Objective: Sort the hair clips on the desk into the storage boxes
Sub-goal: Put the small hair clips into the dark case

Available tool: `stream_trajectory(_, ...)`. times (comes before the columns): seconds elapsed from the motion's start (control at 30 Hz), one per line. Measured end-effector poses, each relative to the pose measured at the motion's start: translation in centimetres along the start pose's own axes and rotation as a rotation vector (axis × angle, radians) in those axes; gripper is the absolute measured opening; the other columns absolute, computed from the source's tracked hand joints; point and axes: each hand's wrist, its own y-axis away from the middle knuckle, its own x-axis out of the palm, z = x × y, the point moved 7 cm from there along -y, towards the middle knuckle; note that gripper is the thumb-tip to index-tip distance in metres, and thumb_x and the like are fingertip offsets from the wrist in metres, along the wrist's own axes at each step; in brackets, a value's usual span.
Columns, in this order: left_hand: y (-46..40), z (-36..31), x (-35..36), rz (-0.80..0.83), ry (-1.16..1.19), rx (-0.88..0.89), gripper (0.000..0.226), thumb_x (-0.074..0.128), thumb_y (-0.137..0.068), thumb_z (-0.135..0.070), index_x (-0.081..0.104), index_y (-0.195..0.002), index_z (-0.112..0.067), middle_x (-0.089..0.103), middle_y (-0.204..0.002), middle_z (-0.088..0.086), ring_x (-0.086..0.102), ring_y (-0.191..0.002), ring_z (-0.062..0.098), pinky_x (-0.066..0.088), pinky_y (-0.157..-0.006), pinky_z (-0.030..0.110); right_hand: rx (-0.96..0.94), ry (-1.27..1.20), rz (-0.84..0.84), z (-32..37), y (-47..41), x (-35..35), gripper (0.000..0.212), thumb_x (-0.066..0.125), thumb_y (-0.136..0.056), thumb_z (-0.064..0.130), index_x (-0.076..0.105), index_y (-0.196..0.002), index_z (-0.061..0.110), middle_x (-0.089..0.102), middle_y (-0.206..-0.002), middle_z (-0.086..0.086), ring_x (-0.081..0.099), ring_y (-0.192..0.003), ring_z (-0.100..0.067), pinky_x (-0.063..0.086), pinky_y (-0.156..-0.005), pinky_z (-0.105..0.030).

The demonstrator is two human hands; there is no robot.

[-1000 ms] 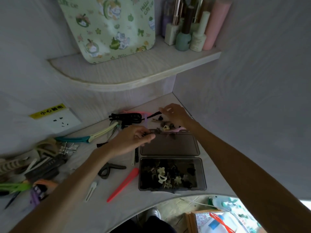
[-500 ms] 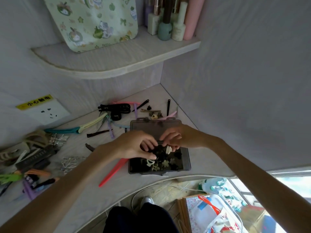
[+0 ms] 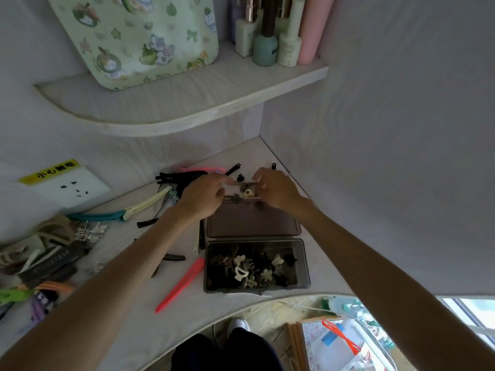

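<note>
- A smoky, see-through storage box (image 3: 256, 265) sits open on the desk (image 3: 187, 311) near its curved front edge, its hinged lid (image 3: 253, 221) lying flat behind it toward the corner.
- Inside the box lies a jumble of small claw hair clips (image 3: 253, 267), mostly dark brown and black, with a few cream ones among them.
- The lid itself carries nothing in its middle; a few more small clips (image 3: 247, 193), one of them cream, lie at its far rim between the two hands.
- Both arms reach forward over the desk to that far rim, wrists level and palms turned down.
- The left hand (image 3: 201, 197) hovers at the lid's far left corner, its fingers curled toward the small clips; whether its grip has closed on one cannot be told.
- The right hand (image 3: 277, 189) is beside it on the right, fingers bent over the same cluster; its grip likewise cannot be made out.
- A long red clip (image 3: 180, 284) lies just left of the box, slanting toward the desk's edge.
- A teal-and-cream duckbill clip (image 3: 120, 212) rests farther left, and black clips (image 3: 178, 177) lie by the back wall.
- A heap of larger clips (image 3: 40, 253) in mixed colours covers the desk's left end.
- Above, a corner shelf (image 3: 187, 103) holds a green patterned pouch (image 3: 139, 38) and several bottles (image 3: 278, 36).
</note>
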Motion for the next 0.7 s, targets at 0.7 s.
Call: stream_trajectory(0.7,-4.5,0.4,-0.8,-0.177,0.193,-0.045,0.019,0.065,-0.086,-0.017,0.069,-0.105,-0.018,0.068,-0.101,-0.006,0.063,-0.085,0.008,0.051,-0.078,0.024,-0.219,0.156,0.019,0.8,-2.0,1.5,0.025,0.062,-0.086,0.025,0.062,-0.108,0.012,0.062,-0.107,-0.012,0.060,-0.097,-0.028,0.045,-0.076,-0.031)
